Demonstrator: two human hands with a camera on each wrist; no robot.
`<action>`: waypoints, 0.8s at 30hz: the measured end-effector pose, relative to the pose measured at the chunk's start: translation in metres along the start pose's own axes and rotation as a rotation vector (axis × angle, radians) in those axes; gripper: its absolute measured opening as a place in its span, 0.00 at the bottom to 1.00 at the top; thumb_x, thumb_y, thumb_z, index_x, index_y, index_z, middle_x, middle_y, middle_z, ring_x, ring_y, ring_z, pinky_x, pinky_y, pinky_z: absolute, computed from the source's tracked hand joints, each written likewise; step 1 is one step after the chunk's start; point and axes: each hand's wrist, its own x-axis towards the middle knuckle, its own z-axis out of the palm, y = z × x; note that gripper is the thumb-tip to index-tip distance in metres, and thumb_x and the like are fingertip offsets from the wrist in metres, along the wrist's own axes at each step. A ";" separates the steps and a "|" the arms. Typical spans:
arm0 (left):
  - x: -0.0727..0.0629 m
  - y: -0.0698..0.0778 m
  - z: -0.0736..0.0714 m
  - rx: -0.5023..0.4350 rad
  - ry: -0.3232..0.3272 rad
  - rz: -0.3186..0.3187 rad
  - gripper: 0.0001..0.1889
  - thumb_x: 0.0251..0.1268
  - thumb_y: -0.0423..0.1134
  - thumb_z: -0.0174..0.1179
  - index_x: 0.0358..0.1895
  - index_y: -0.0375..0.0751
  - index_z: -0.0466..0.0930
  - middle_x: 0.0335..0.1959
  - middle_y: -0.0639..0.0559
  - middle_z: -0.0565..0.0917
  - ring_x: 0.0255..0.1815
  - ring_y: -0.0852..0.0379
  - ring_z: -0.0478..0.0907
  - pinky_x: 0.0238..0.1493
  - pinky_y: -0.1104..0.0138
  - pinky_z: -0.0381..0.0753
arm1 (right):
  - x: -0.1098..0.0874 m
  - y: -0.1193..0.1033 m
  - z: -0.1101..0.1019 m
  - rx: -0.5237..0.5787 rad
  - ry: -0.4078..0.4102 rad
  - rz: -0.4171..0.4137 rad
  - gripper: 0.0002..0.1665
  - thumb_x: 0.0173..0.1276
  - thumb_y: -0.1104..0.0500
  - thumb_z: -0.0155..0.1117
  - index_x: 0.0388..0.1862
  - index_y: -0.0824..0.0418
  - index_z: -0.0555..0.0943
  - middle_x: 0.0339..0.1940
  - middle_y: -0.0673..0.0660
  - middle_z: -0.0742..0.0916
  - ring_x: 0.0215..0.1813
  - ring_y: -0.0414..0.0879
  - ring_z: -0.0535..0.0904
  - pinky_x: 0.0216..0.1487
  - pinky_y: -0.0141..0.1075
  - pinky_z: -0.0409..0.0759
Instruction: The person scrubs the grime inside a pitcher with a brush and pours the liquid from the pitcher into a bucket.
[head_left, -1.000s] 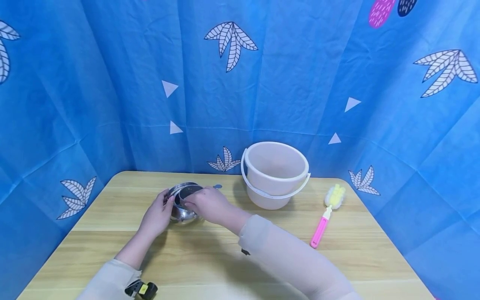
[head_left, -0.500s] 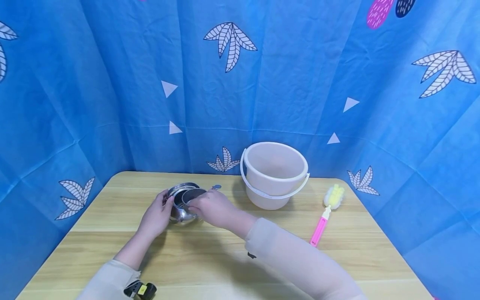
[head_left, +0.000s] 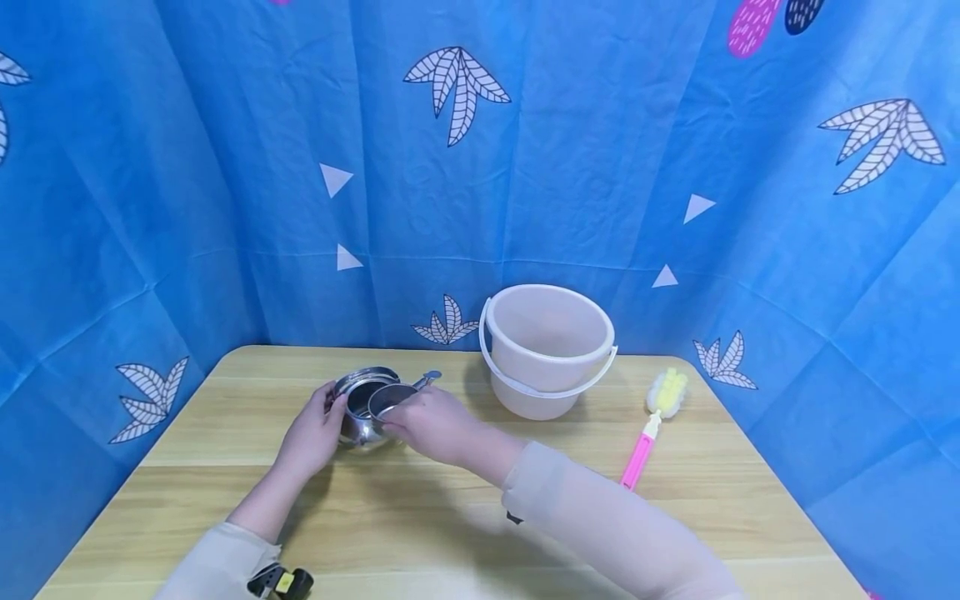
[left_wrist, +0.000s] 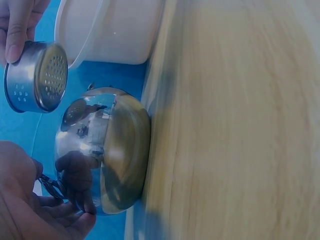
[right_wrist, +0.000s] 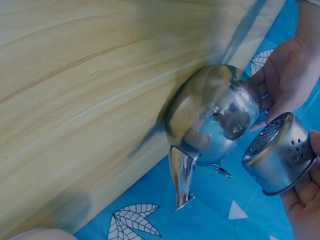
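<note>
A shiny round steel teapot (head_left: pixel 361 430) stands on the table at left of centre, its mouth uncovered. My left hand (head_left: pixel 311 433) grips its left side; the left wrist view shows the fingers against the body beside a small metal lug (left_wrist: pixel 52 187). My right hand (head_left: pixel 438 427) pinches the wall of a steel tea strainer basket (right_wrist: pixel 281 155) with a perforated bottom. In both wrist views the basket hangs outside the pot, above its mouth. The spout (right_wrist: pixel 182 175) points away to the right, partly behind my right hand in the head view.
A white bucket (head_left: pixel 534 392) with its handle lowered stands at the back, right of the teapot. Farther right lies a bottle brush (head_left: pixel 651 429) with a pink handle and sponge head. A blue patterned curtain (head_left: pixel 570 167) surrounds the wooden table (head_left: pixel 420 533).
My right hand has moved slightly right with the strainer basket, exposing more of the teapot's mouth and the spout tip. My left hand stays on the teapot. The head view has shifted slightly.
</note>
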 end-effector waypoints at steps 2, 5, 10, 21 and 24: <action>0.000 -0.001 0.000 0.003 -0.003 -0.002 0.33 0.84 0.48 0.37 0.76 0.22 0.48 0.72 0.23 0.61 0.73 0.27 0.58 0.73 0.40 0.55 | -0.002 0.000 0.000 -0.012 0.004 -0.009 0.10 0.76 0.52 0.60 0.35 0.49 0.85 0.31 0.42 0.88 0.37 0.36 0.84 0.43 0.32 0.80; 0.000 -0.001 0.000 0.010 -0.007 -0.002 0.33 0.84 0.48 0.36 0.76 0.22 0.48 0.72 0.23 0.61 0.73 0.27 0.57 0.73 0.40 0.55 | -0.006 0.001 0.001 -0.028 -0.001 -0.016 0.10 0.77 0.51 0.59 0.38 0.49 0.86 0.33 0.42 0.89 0.38 0.35 0.85 0.43 0.31 0.80; 0.000 -0.001 0.000 0.014 -0.010 -0.003 0.34 0.84 0.49 0.36 0.76 0.22 0.48 0.72 0.23 0.61 0.73 0.27 0.57 0.73 0.39 0.55 | -0.012 -0.001 0.001 -0.054 -0.002 -0.021 0.10 0.77 0.50 0.59 0.40 0.47 0.87 0.36 0.42 0.90 0.41 0.36 0.86 0.46 0.31 0.80; -0.001 -0.001 0.001 0.011 -0.013 -0.005 0.33 0.84 0.49 0.36 0.76 0.22 0.49 0.71 0.23 0.62 0.73 0.28 0.59 0.73 0.40 0.57 | -0.027 0.000 0.004 -0.014 0.048 -0.067 0.09 0.76 0.52 0.61 0.36 0.49 0.86 0.33 0.42 0.89 0.38 0.37 0.86 0.41 0.30 0.79; -0.001 -0.001 0.001 0.009 -0.015 -0.008 0.33 0.84 0.49 0.35 0.76 0.23 0.48 0.72 0.23 0.62 0.73 0.28 0.59 0.73 0.40 0.56 | -0.032 0.001 0.005 -0.010 0.067 -0.091 0.08 0.75 0.53 0.61 0.37 0.50 0.86 0.34 0.42 0.90 0.38 0.36 0.86 0.41 0.29 0.79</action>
